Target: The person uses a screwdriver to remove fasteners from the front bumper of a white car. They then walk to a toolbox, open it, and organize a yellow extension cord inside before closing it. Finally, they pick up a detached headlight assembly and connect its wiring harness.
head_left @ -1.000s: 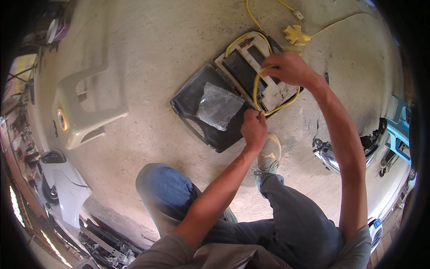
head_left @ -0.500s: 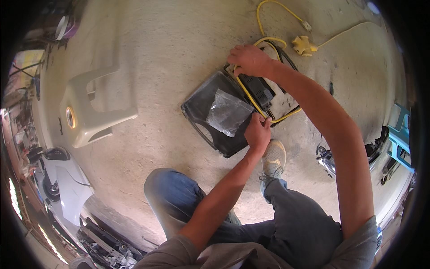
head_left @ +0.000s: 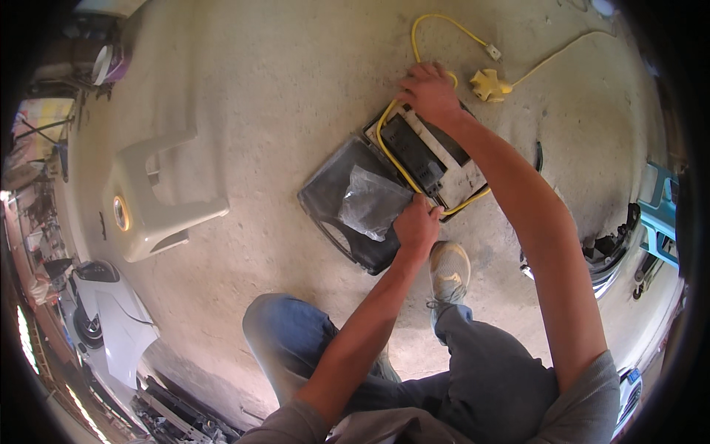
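A black plastic case (head_left: pixel 319 194) lies opened out on the floor, its lid to the left. A clear plastic bag (head_left: pixel 370 201) rests on the lid. A black device (head_left: pixel 413 152) with slots sits in the pale-lined right half. Yellow cord (head_left: pixel 380 132) runs around that half's edge. My left hand (head_left: pixel 418 226) pinches the cord at the near corner by the hinge side. At the far corner, my right hand (head_left: pixel 430 92) is closed over the cord, its fingertips partly hidden.
Beyond the case lie the cord's plug (head_left: pixel 493 52) and a yellow multi-way socket (head_left: pixel 488 86). A beige stool (head_left: pixel 159 194) lies tipped at left. A blue stool (head_left: pixel 658 214) and dark parts (head_left: pixel 612 244) are at right. My shoe (head_left: pixel 450 270) is just below the case.
My right hand has slid along the far edge to the far corner, drawing the cord along the case's inner side. My left hand keeps its pinch at the near corner.
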The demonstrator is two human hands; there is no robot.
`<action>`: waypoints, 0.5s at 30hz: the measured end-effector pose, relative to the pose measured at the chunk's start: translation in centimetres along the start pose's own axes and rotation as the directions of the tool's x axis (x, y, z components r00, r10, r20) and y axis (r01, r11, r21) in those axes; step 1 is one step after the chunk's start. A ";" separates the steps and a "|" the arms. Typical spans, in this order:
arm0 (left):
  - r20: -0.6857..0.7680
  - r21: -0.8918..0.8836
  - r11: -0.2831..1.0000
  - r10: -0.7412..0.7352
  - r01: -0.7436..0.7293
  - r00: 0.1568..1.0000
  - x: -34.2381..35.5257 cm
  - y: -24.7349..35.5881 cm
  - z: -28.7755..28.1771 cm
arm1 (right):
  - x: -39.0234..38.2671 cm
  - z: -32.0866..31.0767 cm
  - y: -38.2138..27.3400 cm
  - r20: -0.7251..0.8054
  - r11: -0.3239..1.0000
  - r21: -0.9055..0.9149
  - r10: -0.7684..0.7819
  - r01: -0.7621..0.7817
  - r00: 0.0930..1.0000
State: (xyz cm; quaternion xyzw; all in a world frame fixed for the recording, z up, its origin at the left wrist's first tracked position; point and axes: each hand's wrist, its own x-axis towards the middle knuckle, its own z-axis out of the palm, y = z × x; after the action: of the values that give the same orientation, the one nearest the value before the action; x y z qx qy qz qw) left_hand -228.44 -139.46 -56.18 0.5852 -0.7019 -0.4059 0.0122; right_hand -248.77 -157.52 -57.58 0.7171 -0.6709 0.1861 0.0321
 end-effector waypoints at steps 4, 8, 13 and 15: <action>-0.020 0.014 1.000 0.017 -0.017 1.000 -0.1 0.0 0.0 | -0.7 -0.2 2.7 0.042 0.983 0.055 0.175 -0.177 0.984; -0.009 0.027 1.000 0.006 -0.006 1.000 0.0 0.1 -0.1 | -0.4 -1.2 2.9 0.022 0.990 0.047 0.129 -0.130 0.991; 0.006 0.085 0.995 0.049 -0.049 0.999 0.2 -0.3 -0.1 | -0.3 -1.8 0.5 0.148 0.979 -0.039 0.205 -0.201 0.967; -0.005 0.097 0.991 0.094 -0.093 0.996 0.0 -0.5 -0.2 | -0.9 -2.0 -0.2 0.174 0.960 -0.009 0.276 -0.279 0.945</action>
State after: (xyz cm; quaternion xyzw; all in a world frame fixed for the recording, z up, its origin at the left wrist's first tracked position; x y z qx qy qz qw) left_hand -227.91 -139.57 -56.30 0.5535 -0.7473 -0.3676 0.0061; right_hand -249.06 -156.07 -55.95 0.6292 -0.7639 0.1310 -0.0588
